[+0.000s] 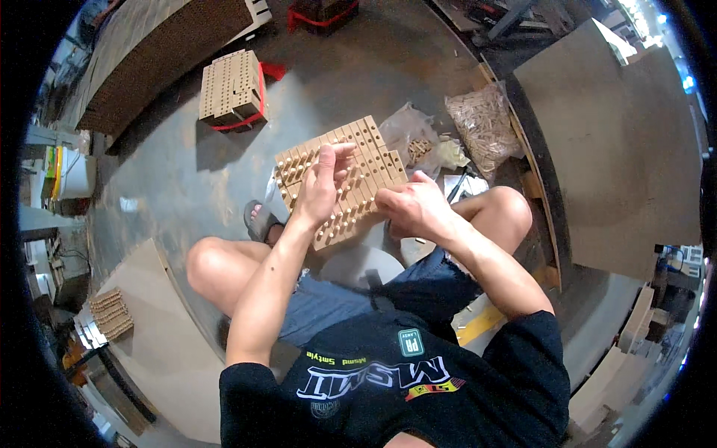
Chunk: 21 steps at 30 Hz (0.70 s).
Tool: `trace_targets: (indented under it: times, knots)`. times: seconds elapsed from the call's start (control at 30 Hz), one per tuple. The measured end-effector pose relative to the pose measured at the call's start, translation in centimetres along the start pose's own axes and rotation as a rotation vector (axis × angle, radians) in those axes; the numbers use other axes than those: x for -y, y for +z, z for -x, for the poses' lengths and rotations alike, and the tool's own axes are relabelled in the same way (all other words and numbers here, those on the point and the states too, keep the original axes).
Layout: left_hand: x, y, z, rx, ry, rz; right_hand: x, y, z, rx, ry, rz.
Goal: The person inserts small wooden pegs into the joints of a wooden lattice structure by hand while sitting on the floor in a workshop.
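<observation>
Around the left hand (321,188), fingers apart, pegs (345,218) could tip if brushed (right hand (414,207) curled, holding what I can't tell).

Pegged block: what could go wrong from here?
The left hand is over the block among standing pegs, so a careless sweep might knock some askew.
The right hand is at the block's near right edge, and what supports the block is mostly hidden; a hard push could perhaps shift it.
The small bag beyond the right hand looks open, so a bump might spill its pegs.
</observation>
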<state>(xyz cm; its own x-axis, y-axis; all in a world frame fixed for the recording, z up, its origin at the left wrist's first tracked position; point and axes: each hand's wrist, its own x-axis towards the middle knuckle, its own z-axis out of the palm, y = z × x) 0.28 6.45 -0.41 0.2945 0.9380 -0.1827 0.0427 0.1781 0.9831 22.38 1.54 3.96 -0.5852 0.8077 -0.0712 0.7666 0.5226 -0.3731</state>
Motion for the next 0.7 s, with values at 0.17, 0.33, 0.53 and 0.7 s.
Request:
trace_targets:
  times: [0.17, 0.33, 0.53, 0.7]
  knots:
    - [-1.4, 0.2, 0.6, -0.036, 0.006, 0.024, -2.8, -1.2, 1.0, -0.020, 0.183, -0.378]
    - [-1.8, -0.6, 0.9, -0.118, 0.039, -0.154, -5.7, -1.0, 2.5, -0.351, 0.336, -0.443]
    - [-1.1, -1.5, 0.0, -0.291, 0.280, -0.376, -5.7, -1.0, 1.3, -0.327, 0.311, -0.325]
    - [-1.9, -1.2, -1.0, -0.307, 0.314, -0.478, -6.0, -1.2, 0.8, -0.321, 0.313, -0.341]
